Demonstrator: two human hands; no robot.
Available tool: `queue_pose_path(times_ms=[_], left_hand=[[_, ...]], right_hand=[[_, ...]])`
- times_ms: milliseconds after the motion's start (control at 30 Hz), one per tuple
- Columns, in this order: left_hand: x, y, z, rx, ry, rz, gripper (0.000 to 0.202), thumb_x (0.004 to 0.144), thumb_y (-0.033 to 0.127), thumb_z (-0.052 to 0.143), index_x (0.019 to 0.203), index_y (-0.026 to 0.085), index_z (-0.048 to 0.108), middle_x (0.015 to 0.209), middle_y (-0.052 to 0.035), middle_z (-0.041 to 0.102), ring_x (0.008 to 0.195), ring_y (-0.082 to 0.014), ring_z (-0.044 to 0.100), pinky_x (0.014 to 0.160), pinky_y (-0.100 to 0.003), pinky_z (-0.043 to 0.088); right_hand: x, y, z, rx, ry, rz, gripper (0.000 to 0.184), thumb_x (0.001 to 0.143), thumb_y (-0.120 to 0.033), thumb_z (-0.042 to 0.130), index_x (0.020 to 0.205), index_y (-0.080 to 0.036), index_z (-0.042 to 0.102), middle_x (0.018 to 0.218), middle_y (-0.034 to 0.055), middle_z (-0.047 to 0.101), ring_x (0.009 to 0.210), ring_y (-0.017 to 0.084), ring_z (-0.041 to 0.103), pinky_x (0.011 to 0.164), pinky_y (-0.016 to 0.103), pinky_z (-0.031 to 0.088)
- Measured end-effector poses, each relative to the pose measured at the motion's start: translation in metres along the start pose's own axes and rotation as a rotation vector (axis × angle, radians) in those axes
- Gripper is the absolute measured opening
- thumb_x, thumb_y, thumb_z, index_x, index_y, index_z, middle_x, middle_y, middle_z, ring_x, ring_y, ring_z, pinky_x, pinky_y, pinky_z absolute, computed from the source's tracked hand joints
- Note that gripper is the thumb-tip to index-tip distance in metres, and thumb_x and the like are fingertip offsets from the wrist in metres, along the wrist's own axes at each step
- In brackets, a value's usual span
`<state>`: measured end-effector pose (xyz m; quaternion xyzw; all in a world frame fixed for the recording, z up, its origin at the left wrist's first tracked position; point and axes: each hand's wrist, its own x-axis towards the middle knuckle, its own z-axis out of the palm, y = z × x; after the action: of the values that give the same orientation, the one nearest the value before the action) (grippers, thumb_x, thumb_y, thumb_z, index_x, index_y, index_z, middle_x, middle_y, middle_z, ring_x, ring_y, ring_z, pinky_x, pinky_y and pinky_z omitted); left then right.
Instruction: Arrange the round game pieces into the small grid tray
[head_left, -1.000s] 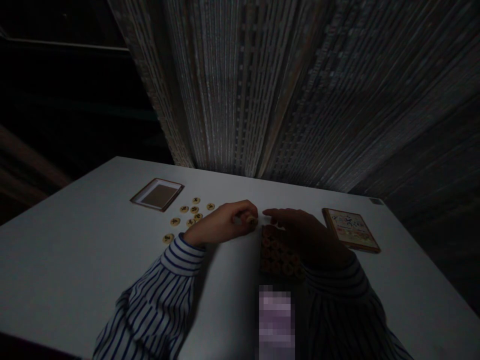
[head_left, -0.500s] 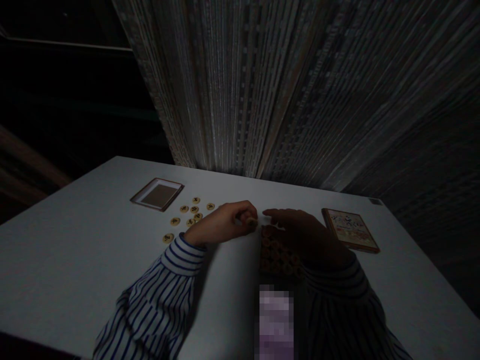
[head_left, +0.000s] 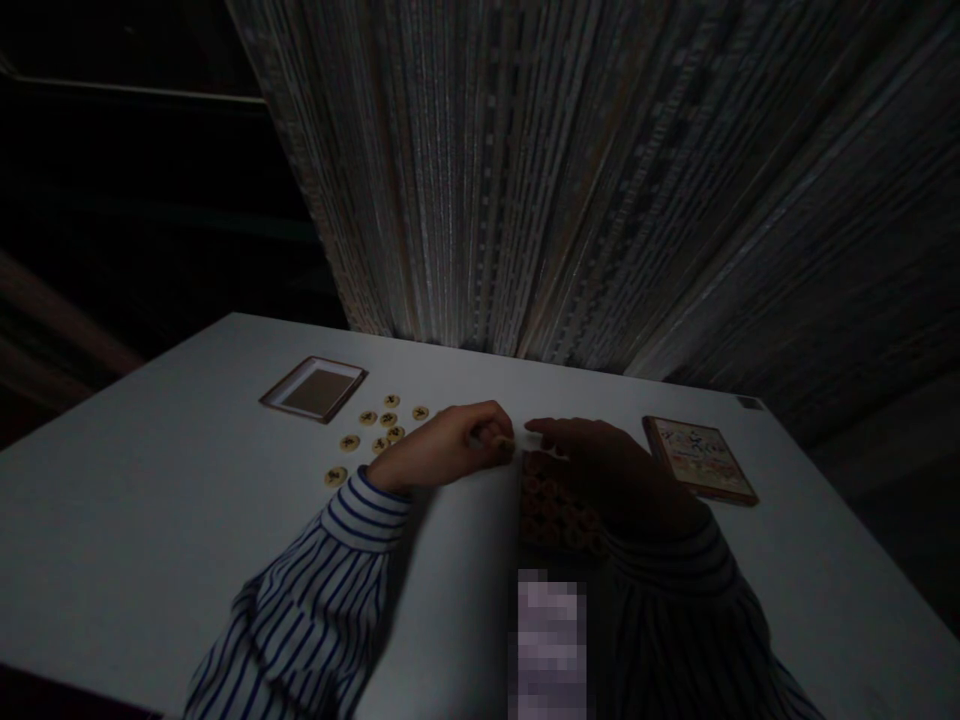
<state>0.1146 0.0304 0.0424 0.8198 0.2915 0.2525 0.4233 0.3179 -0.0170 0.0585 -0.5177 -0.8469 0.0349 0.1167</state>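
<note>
My left hand (head_left: 457, 445) pinches a round wooden Chinese chess piece (head_left: 505, 443) between thumb and fingertips, above the white table. Facing it from the right, my right hand (head_left: 600, 465) lies in deep shadow. Its thumb and forefinger are apart, with pale table showing between them. Below and partly under this hand, several chess pieces (head_left: 559, 515) are packed close together in rows; the hand and the dark hide some of them. Loose chess pieces (head_left: 388, 420), marked with dark characters, lie face up left of my left hand.
An open shallow box (head_left: 270, 402) with a brown rim stands at the back left of the white table (head_left: 187, 480). A flat printed lid (head_left: 703, 460) lies to the right. A small dark square (head_left: 750, 403) sits at the far right corner. Behind hangs a striped curtain (head_left: 465, 200).
Both hands stay almost in place, the left still pinching its piece. A bright patch of table shows between the right thumb and forefinger.
</note>
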Motion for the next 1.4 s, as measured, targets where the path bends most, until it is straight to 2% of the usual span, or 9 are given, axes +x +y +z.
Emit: queue_pose_path(times_ms=[733, 1033, 1400], left_hand=[[-0.0004, 0.0039, -0.0005, 0.038, 0.001, -0.045, 0.011, 0.081, 0.026, 0.054, 0.085, 0.016, 0.058, 0.076, -0.0004, 0.061, 0.07, -0.0121, 0.055, 0.064, -0.025, 0.043], [-0.0004, 0.0035, -0.0002, 0.019, -0.019, -0.055, 0.012, 0.082, 0.025, 0.052, 0.086, 0.016, 0.059, 0.081, -0.0023, 0.064, 0.074, -0.013, 0.057, 0.067, -0.026, 0.044], [0.0018, 0.0048, 0.0047, -0.006, 0.016, -0.001, 0.016, 0.083, 0.029, 0.053, 0.088, 0.016, 0.06, 0.084, -0.0027, 0.066, 0.08, -0.0142, 0.059, 0.073, -0.027, 0.045]], right_hand=[[0.0002, -0.0018, -0.0009, -0.018, -0.01, 0.0, 0.033, 0.078, -0.022, 0.058, 0.112, -0.021, 0.057, 0.091, 0.006, 0.069, 0.079, 0.019, 0.064, 0.068, 0.03, 0.048], [-0.0013, -0.0031, -0.0033, -0.022, -0.013, 0.002, 0.033, 0.078, -0.021, 0.058, 0.112, -0.019, 0.058, 0.089, 0.0064, 0.069, 0.078, 0.019, 0.064, 0.066, 0.03, 0.047], [-0.0088, -0.0008, -0.0027, -0.041, 0.036, -0.019, 0.032, 0.08, -0.024, 0.055, 0.112, -0.019, 0.057, 0.089, 0.006, 0.069, 0.079, 0.018, 0.063, 0.067, 0.029, 0.047]])
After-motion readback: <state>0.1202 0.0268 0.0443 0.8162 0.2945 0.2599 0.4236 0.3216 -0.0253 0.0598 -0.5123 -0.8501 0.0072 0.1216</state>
